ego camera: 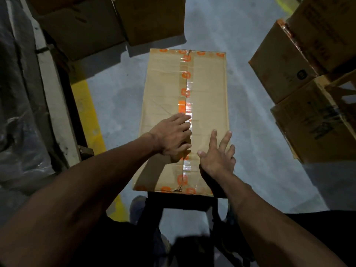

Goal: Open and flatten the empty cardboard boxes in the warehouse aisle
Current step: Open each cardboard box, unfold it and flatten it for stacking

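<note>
At the far left a yellow floor line point(87, 110) runs along the grey floor, well to the left of the fingers. The left hand point(170, 136) lies on top of the cardboard box point(165, 89), its fingers point(183, 120) reaching rightward onto the tape seam point(186, 93). They are bent at the knuckles with their tips at the centre seam; whether they pinch the tape or only press on it cannot be told. The box lies flat-topped and still taped shut on the floor, directly under both hands, its long side stretching away beyond the fingertips. The seam, clear tape with orange marks, runs between the two hands, touching the left fingers and just left of the right thumb. The right hand point(218, 157) rests on the box's right flap, fingers point(225, 139) straight and spread, holding nothing, the outer ones near the box's right edge. Farther right, well apart from the fingers, stands a stack of brown boxes point(308, 83).
</note>
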Motion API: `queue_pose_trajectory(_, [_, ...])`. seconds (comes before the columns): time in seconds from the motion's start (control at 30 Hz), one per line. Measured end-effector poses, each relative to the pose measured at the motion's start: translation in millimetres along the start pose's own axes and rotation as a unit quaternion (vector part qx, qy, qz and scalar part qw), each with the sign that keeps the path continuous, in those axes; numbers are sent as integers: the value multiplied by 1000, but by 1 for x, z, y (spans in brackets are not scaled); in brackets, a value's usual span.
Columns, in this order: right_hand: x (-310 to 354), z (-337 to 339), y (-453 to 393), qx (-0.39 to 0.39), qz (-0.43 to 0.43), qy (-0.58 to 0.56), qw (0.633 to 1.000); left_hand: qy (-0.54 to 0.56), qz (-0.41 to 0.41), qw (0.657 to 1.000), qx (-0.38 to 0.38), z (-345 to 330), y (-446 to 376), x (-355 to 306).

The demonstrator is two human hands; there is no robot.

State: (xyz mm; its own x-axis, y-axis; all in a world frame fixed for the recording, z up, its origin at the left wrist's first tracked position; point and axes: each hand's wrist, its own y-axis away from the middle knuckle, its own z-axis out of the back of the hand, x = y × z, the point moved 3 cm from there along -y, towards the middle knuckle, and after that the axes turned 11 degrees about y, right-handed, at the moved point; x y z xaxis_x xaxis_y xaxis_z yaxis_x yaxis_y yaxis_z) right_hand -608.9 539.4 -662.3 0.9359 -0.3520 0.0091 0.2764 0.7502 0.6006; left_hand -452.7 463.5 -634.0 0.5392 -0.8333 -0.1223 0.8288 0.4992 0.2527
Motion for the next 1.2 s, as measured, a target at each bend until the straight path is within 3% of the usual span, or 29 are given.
queue_pose_trajectory(0.13, [-1,5,2,11,13,-6,1000,-16,-45,998,-28,31,-6,1])
queue_pose_trajectory(0.3, [-2,7,4,20,18,-10,1000,-59,-3,998,34,71,15,5])
queue_pose_trajectory(0.53, [0,15,14,14,25,-7,1000,-137,161,965,153,88,71,33])
queue_pose_trajectory(0.7, [0,12,15,11,28,-15,999,-38,318,939,125,40,102,38])
queue_pose_trajectory(0.83, [-1,8,17,-4,29,-24,999,152,439,884,57,-4,118,34])
queue_pose_trajectory(0.97, [0,9,16,-2,31,-23,999,306,489,817,16,-36,111,30])
queue_pose_trajectory(1.03, [-1,11,16,1,33,-20,999,368,532,762,-15,-48,105,30])
queue_pose_trajectory(1.1, [0,12,15,6,33,-16,999,402,569,717,-28,-59,99,30])
queue_pose_trajectory(1.2, [1,14,14,8,31,-5,999,377,596,708,-41,-65,93,26])
